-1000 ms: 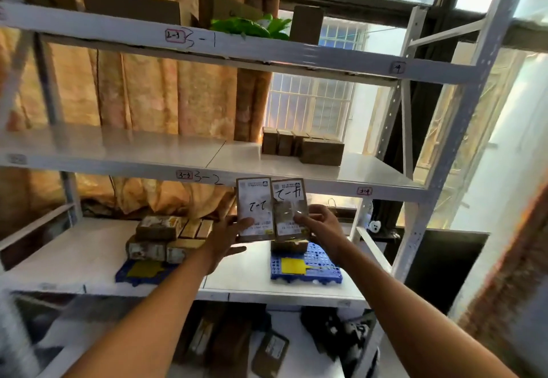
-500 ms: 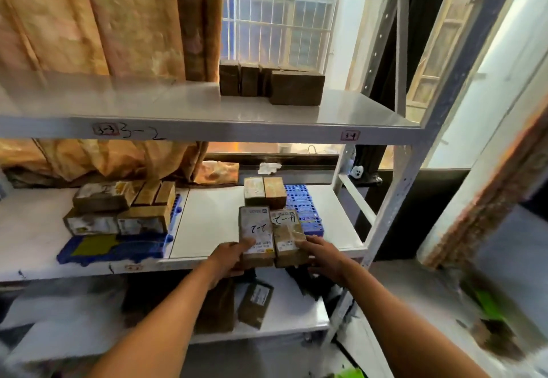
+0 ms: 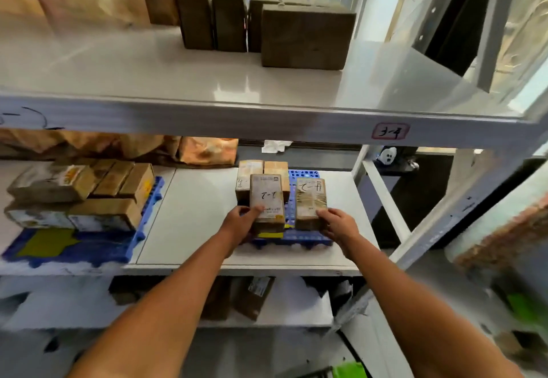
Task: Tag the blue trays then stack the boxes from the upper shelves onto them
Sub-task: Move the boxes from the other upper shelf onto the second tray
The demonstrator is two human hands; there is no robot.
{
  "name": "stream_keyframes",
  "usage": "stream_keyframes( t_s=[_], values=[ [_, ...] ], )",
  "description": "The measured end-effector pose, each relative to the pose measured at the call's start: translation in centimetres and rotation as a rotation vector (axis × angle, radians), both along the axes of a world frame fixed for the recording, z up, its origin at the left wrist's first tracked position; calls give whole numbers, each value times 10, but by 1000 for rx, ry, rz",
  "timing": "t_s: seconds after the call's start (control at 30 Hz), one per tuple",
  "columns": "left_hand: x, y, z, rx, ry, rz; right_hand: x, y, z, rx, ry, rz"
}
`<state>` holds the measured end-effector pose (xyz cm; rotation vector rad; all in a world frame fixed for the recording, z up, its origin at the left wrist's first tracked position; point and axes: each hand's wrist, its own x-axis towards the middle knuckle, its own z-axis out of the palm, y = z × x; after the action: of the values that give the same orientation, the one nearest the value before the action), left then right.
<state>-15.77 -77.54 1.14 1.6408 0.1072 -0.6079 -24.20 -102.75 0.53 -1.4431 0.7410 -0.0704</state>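
Observation:
My left hand [image 3: 241, 222] grips a brown box with a white label [image 3: 266, 199]. My right hand [image 3: 336, 225] grips a second brown box [image 3: 311, 201] beside it. Both boxes sit low over the front of the right blue tray [image 3: 308, 239], whose yellow tag [image 3: 271, 234] peeks out under the left box. Two more boxes [image 3: 262, 174] stand at the back of that tray. A left blue tray [image 3: 89, 248] with a yellow tag [image 3: 44, 242] carries several stacked boxes [image 3: 80, 196]. Dark brown boxes [image 3: 305, 35] stand on the upper shelf [image 3: 207, 87].
White metal shelving frames the scene, with an upright post [image 3: 385, 196] just right of the right tray. The upper shelf's front edge bears a pink label [image 3: 390, 130]. Packages [image 3: 252, 294] lie on the lowest shelf. Crumpled brown wrapping [image 3: 204, 150] sits behind the trays.
Both hands have brought the two boxes down from chest height in front of the upper shelf and forward onto the right blue tray. The view has tilted downward and closer.

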Motion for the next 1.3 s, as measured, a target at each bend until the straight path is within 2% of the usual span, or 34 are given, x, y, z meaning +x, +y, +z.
stream_keyframes(
  t_s=[0.13,0.23,0.4,0.6,0.67,0.73,0.8,0.87,0.93,1.0,1.07,1.13,1.2,1.3],
  values=[
    [22,5,-5,-38,3,95,38,-21,-10,-136,29,-153],
    [36,13,-9,-58,-12,159,70,-23,-19,-196,83,-135],
    [47,27,-16,-95,-15,141,111,-15,-29,-239,109,-135],
    [50,33,-21,-95,-25,115,119,-21,-32,-217,125,-114],
    [50,29,-19,-92,-29,118,111,-19,-28,-439,140,-159],
    [49,18,-15,-83,-49,107,101,-9,-20,-596,21,-210],
    [47,-1,-9,-91,-82,87,94,9,-12,-420,-146,42],
    [45,-25,-2,-96,-128,59,84,25,-5,-170,-163,322],
    [41,-48,2,-91,-151,25,73,30,-3,-60,-170,389],
    [37,-64,5,-76,-174,-58,65,24,-4,16,-210,289],
    [35,-71,4,-18,-263,-151,62,7,-3,120,-254,65],
    [36,-69,3,32,-348,-102,62,-17,-1,182,-264,-185],
    [39,-59,2,93,-402,22,62,-35,-2,88,-212,-330],
    [48,-35,-3,173,-407,143,69,-45,1,-112,-159,-370]
  ],
)
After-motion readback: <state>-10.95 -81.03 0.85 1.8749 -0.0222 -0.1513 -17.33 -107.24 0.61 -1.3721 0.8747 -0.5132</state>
